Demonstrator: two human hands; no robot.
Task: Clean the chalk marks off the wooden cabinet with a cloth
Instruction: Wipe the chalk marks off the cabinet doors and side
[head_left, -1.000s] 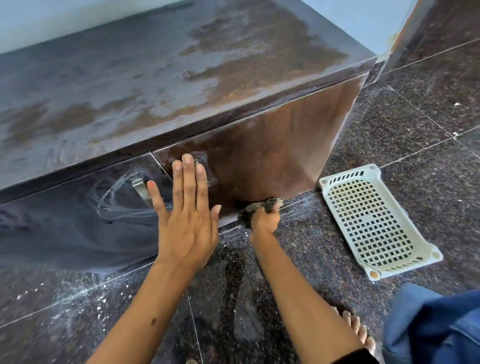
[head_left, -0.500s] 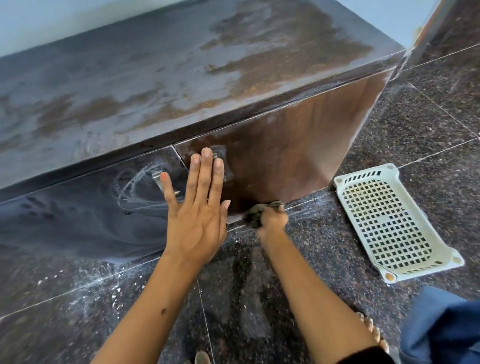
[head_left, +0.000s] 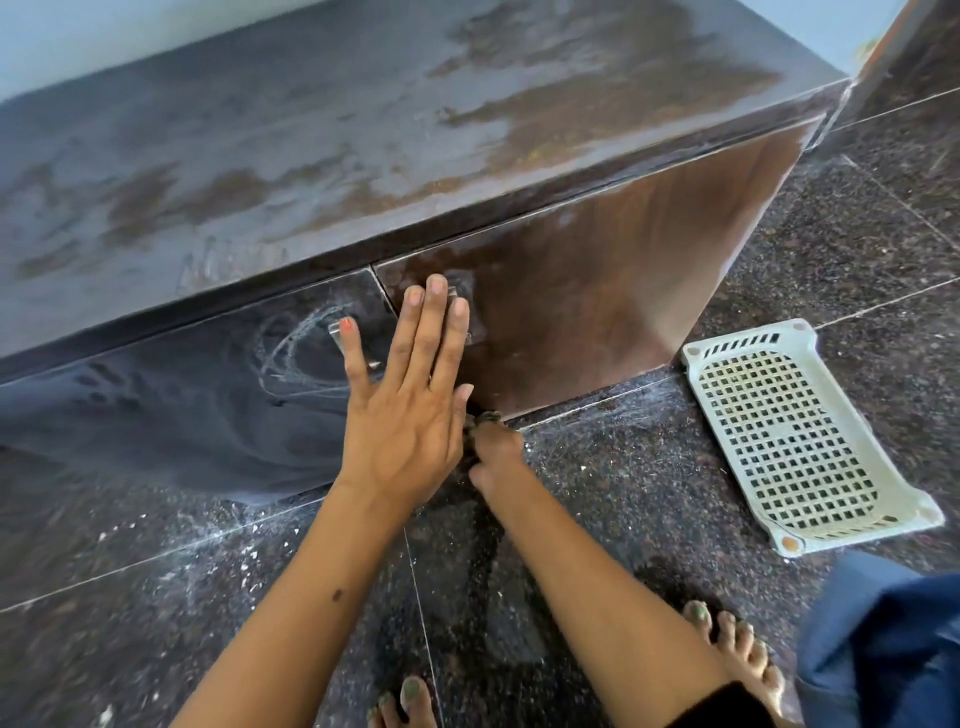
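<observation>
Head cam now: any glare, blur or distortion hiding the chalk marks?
Head view: wide-angle bends the cabinet edges; sky-blue glare washes its top; chalk scribble on the left door stays readable; right hand and cloth are shadowed, partly behind the left hand.

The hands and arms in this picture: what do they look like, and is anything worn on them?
Both forearms are bare. The left hand wears no glove, ring or watch that shows; its thumbnail has orange polish, and a small dark spot marks the forearm. The right hand is also ungloved, and a dark sleeve edge shows near that arm's elbow.
</observation>
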